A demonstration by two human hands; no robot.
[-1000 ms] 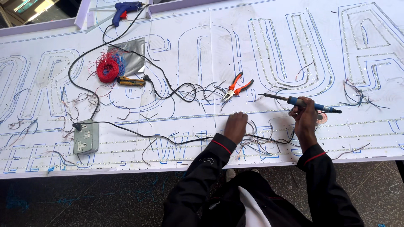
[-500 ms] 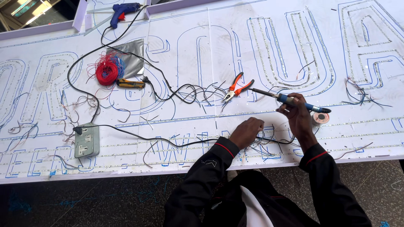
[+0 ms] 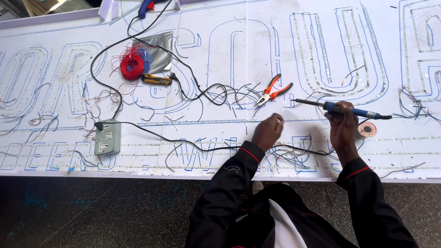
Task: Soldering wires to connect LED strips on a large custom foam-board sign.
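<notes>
— Head view: what's the right hand doing?

— Its fingers are clamped round a blue-handled soldering iron with a thin metal tip, held level just above the big white sign board marked with blue letter outlines, tip pointing left.

— And the left hand?

— Fingers drawn together, pinching at loose dark wires near the board's front edge; whether it grips one, I cannot tell.

— What lies around them?

— Orange-handled pliers just beyond the left hand, a small round solder reel beside the right wrist. Well to the left, a grey socket box, a coil of red wire and a yellow-black utility knife.
</notes>
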